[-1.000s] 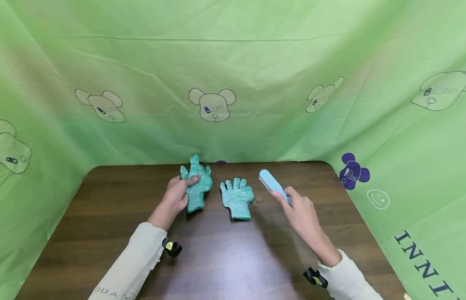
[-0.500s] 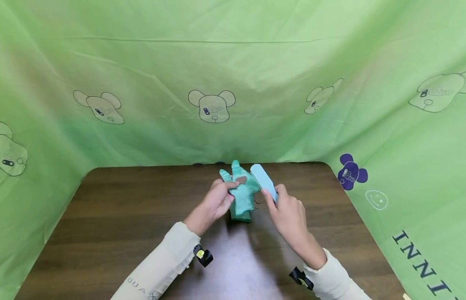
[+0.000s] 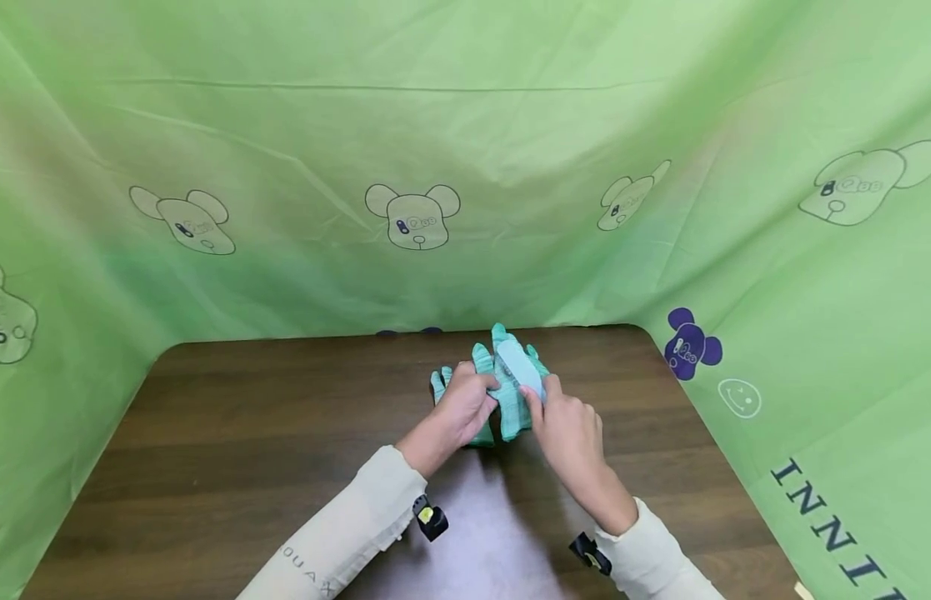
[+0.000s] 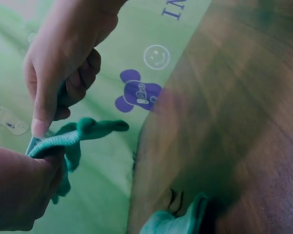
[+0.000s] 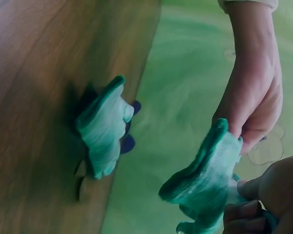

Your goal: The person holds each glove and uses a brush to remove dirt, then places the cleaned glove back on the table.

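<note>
A teal knit glove [image 3: 513, 417] is held up over the table, gripped at its thumb side by my left hand [image 3: 457, 407]. My right hand [image 3: 573, 433] holds a light blue brush [image 3: 519, 364] by its handle, and the brush head lies across the glove's palm. In the right wrist view the lifted glove [image 5: 205, 170] hangs with its cuff towards the camera, between both hands. A second teal glove [image 5: 105, 131] lies on the table; in the head view my left hand and the lifted glove hide most of it.
The dark wooden table [image 3: 247, 450] ends at a green curtain [image 3: 322, 275] printed with bear heads. Thin brown loops [image 4: 176, 201] lie beside the second glove. A black camera is strapped to each wrist.
My left hand has carried its glove to the right, in front of and past the glove on the table. The brush has moved left onto the lifted glove. The head view has shifted slightly.
</note>
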